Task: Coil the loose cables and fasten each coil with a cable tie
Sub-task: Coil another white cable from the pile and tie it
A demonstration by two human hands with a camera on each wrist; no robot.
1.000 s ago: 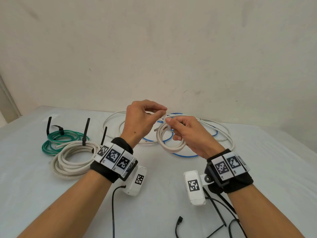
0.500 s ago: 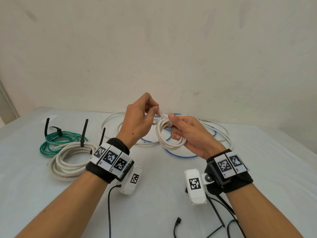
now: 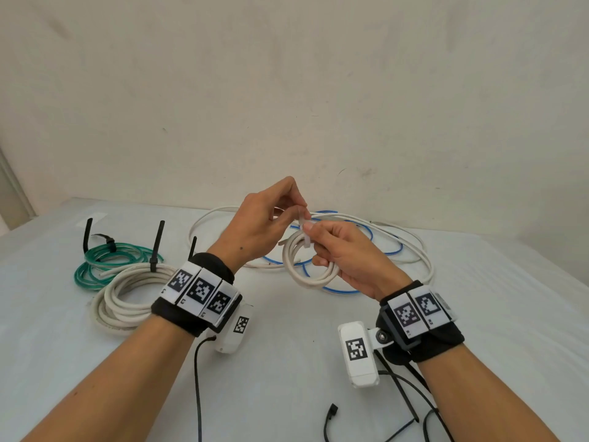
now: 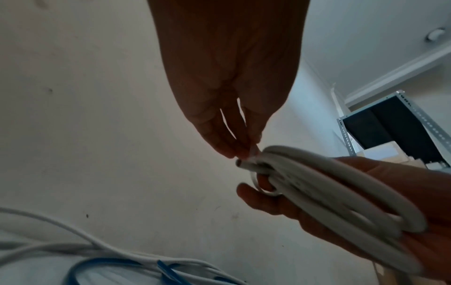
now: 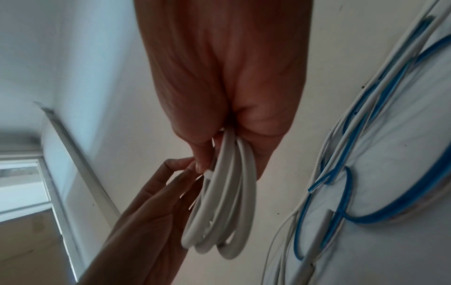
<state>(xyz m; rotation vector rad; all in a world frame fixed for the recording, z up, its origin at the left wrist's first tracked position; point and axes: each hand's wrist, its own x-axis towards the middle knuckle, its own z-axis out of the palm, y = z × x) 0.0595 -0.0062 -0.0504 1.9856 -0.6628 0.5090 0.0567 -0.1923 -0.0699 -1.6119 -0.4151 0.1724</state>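
Note:
A small white cable coil [image 3: 310,267] hangs above the table's middle, gripped by my right hand [image 3: 342,253], whose thumb and fingers close round its top. A white cable tie [image 3: 304,232] loops round the coil's strands there. My left hand [image 3: 271,218] pinches the tie's free end just above the coil. In the left wrist view the left fingertips [image 4: 240,152] hold the tie [image 4: 255,154] beside the coil [image 4: 341,192] and its cut cable end. In the right wrist view the coil [image 5: 219,212] hangs from my right hand [image 5: 219,150].
A tied white coil [image 3: 127,291] and a tied green coil [image 3: 108,260], each with black ties standing up, lie at the left. Loose white and blue cables [image 3: 376,244] sprawl behind the hands. Black cable ties [image 3: 401,397] and black leads lie near the front edge.
Both hands rose slightly with the coil. My left hand shifted from the coil's side to pinching the tie's end above it.

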